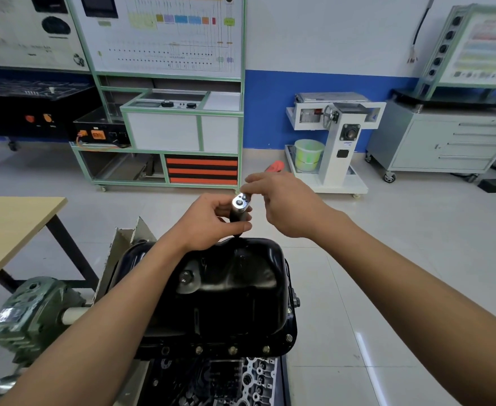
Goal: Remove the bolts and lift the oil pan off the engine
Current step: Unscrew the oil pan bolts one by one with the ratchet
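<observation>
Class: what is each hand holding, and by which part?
The left hand grips the ratchet by its dark shaft below the head; the right hand pinches the silver head with its fingers.

The glossy black oil pan (226,282) sits bottom-up on the engine (249,382) — bolts (232,350) seated along its near flange.

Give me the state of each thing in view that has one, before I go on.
Oil pan: in place, not lifted off.
Bolts: the near flange row is in its holes.
Drain plug: fitted in the pan.
Ratchet: held head up over the pan's far rim.
Left hand: grips the dark shaft below the head.
Right hand: fingers pinch at the head.
</observation>
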### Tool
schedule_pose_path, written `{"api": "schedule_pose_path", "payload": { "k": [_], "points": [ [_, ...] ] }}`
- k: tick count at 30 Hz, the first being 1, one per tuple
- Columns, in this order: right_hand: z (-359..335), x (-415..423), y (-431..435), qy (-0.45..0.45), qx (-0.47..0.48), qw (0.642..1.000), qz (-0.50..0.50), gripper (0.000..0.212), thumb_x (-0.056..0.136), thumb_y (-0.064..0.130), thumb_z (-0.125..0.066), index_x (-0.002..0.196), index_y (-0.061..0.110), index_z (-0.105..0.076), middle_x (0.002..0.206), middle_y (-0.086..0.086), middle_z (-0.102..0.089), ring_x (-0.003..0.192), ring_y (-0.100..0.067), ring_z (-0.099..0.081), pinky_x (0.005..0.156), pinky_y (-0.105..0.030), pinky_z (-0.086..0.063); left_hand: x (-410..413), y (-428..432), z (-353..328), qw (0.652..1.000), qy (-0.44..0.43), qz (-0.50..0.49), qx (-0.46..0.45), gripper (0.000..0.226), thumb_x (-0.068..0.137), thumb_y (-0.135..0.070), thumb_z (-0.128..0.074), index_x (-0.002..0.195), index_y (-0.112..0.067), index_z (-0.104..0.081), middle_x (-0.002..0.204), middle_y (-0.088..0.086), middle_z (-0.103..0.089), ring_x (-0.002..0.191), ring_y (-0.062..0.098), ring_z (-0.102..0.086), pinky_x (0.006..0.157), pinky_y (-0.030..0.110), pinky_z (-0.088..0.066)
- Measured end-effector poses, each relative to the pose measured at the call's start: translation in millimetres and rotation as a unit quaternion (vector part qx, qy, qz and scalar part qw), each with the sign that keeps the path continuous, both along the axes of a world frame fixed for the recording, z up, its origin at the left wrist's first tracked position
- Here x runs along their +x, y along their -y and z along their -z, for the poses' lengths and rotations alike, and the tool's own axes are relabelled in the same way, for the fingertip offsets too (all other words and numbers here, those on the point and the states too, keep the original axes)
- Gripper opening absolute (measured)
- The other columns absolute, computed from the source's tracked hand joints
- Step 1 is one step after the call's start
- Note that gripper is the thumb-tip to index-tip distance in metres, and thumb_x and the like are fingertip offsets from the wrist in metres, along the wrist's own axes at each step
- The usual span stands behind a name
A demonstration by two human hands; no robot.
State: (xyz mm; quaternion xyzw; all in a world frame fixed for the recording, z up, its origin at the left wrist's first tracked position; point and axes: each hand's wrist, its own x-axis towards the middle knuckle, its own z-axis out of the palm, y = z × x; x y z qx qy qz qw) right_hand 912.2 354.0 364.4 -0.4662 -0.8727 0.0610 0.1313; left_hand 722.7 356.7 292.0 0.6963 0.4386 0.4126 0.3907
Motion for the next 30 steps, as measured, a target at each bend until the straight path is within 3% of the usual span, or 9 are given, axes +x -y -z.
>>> {"api": "schedule_pose_path", "payload": {
  "k": [2,5,9,15,17,19,25,28,30],
  "points": [
    [2,-1,-1,-0.007,-0.009,1.000,-0.013,0.063,0.086,-0.010,-0.048,0.135,0.028,-0.060,0.153,0.004,-0.045,0.135,-0.023,-0.046,0.102,-0.038,-0.045,-2,0,-1,1.000,0.006,0.012,-0.002,0.025,0.083,0.002,-0.080,0.099,-0.018,-0.075,0.090,0.003,-0.077,0.083,0.016,-0.073,0.084,0.047,-0.062],
    [6,0,-1,-0.010,-0.007,1.000,-0.023,0.064,0.089,-0.008,-0.047,0.143,0.026,-0.054,0.157,0.005,-0.040,0.139,-0.020,-0.041,0.106,-0.036,-0.041,-6,-3,-1,0.998,0.044,0.026,-0.024,0.022,0.085,0.009,-0.075,0.102,-0.005,-0.073,0.089,0.008,-0.076,0.080,0.023,-0.071,0.079,0.040,-0.062],
    [5,3,2,-0.022,0.019,0.999,-0.016,0.043,0.094,0.002,-0.050,0.132,0.020,-0.060,0.133,0.001,-0.059,0.117,-0.022,-0.053,0.094,-0.044,-0.048,-7,-7,0,0.996,0.072,0.025,-0.040,0.025,0.084,0.009,-0.075,0.106,-0.004,-0.074,0.089,0.010,-0.075,0.076,0.026,-0.070,0.079,0.041,-0.062],
    [1,0,17,0.025,0.058,0.995,0.082,0.020,0.097,0.032,-0.053,0.109,0.028,-0.069,0.099,-0.003,-0.068,0.089,-0.029,-0.059,0.065,-0.033,-0.041,-4,-8,0,0.996,0.087,-0.008,-0.032,0.024,0.081,0.007,-0.079,0.099,-0.008,-0.075,0.089,0.014,-0.077,0.078,0.025,-0.072,0.071,0.033,-0.062],
    [-3,-1,23,0.015,0.023,0.996,0.084,0.020,0.096,0.037,-0.057,0.108,0.029,-0.071,0.096,-0.001,-0.069,0.088,-0.027,-0.062,0.065,-0.032,-0.045,-3,-7,0,0.997,0.079,-0.002,-0.021,0.023,0.080,0.006,-0.080,0.097,-0.008,-0.075,0.088,0.014,-0.077,0.077,0.019,-0.073,0.067,0.027,-0.060],
    [-2,-4,28,-0.002,-0.019,0.997,0.077,0.022,0.093,0.042,-0.061,0.106,0.028,-0.072,0.094,0.000,-0.070,0.090,-0.026,-0.064,0.073,-0.036,-0.053,-2,-7,-1,0.997,0.070,-0.005,-0.010,0.024,0.080,0.008,-0.079,0.089,-0.014,-0.075,0.084,0.002,-0.078,0.074,0.011,-0.073,0.065,0.022,-0.057],
    [10,-11,31,-0.026,-0.038,0.996,0.076,0.027,0.091,0.042,-0.059,0.113,0.026,-0.062,0.095,-0.001,-0.064,0.098,-0.027,-0.059,0.073,-0.036,-0.048,1,-4,1,0.999,0.020,-0.038,0.028,0.040,0.078,0.007,-0.080,0.074,-0.032,-0.070,0.081,-0.006,-0.077,0.074,0.008,-0.071,0.066,0.018,-0.054],
    [6,-6,29,-0.021,-0.041,0.997,0.055,0.017,0.090,0.032,-0.061,0.107,0.035,-0.057,0.091,0.001,-0.065,0.092,-0.028,-0.061,0.070,-0.035,-0.048,3,-4,4,0.999,-0.005,-0.029,0.038,0.026,0.076,-0.002,-0.086,0.082,-0.019,-0.068,0.083,-0.004,-0.077,0.076,0.011,-0.071,0.065,0.020,-0.053],
    [3,-3,25,0.012,-0.012,0.999,0.047,0.030,0.091,0.025,-0.060,0.116,0.042,-0.057,0.095,0.001,-0.065,0.089,-0.028,-0.059,0.067,-0.033,-0.042,4,-5,4,0.999,-0.034,-0.025,0.027,0.028,0.075,-0.011,-0.090,0.093,-0.010,-0.069,0.086,0.000,-0.076,0.081,0.016,-0.072,0.072,0.032,-0.058]
  ]
}}
